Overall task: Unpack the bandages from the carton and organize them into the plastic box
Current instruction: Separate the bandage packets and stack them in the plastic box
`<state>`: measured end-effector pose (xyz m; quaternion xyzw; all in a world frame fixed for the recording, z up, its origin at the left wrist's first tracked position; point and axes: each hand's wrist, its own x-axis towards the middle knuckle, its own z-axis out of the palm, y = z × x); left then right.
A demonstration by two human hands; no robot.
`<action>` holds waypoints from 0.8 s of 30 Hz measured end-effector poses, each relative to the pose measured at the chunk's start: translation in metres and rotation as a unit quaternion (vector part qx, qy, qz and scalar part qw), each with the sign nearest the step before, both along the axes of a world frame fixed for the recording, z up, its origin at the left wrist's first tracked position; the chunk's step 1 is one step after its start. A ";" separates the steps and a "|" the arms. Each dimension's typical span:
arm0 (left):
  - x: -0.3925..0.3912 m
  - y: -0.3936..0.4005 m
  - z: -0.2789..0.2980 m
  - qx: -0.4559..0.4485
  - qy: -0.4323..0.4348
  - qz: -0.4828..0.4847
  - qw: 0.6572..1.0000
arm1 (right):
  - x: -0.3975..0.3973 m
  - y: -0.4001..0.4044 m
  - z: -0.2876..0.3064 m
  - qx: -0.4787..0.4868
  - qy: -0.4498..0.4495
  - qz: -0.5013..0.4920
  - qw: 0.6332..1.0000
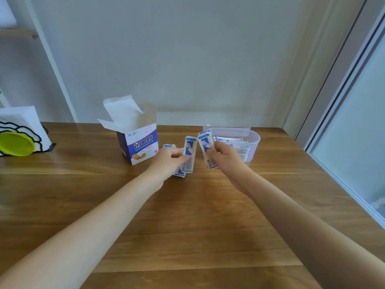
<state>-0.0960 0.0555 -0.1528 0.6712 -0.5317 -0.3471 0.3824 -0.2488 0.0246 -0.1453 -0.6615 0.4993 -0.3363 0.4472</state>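
Observation:
The bandage carton (139,142), white and blue with its top flaps open, stands on the wooden table (187,226). To its right my left hand (169,161) pinches several blue-and-white wrapped bandages (190,153), held upright just above the table. My right hand (225,157) grips another small stack of bandages (205,142), close to the left side of the clear plastic box (255,142). Inside that box lies a pile of stored bandages (239,146).
A white bag with a black-outlined drawing and a yellow-green disc (16,143) sits at the table's left edge. The wall runs close behind the carton and box. A window frame (343,132) borders the table's right side.

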 end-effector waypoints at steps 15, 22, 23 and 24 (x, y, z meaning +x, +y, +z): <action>0.017 -0.007 -0.006 0.100 -0.374 0.031 0.922 | -0.017 0.000 -0.015 -0.374 0.420 0.130 0.817; 0.014 -0.007 -0.002 0.078 -0.347 0.006 0.935 | -0.022 0.000 -0.028 -0.317 0.393 0.130 0.853; 0.016 -0.005 -0.002 0.077 -0.331 0.004 0.941 | -0.022 0.000 -0.026 -0.303 0.390 0.130 0.860; 0.018 -0.004 -0.002 0.074 -0.314 0.004 0.947 | -0.021 0.000 -0.025 -0.284 0.376 0.129 0.872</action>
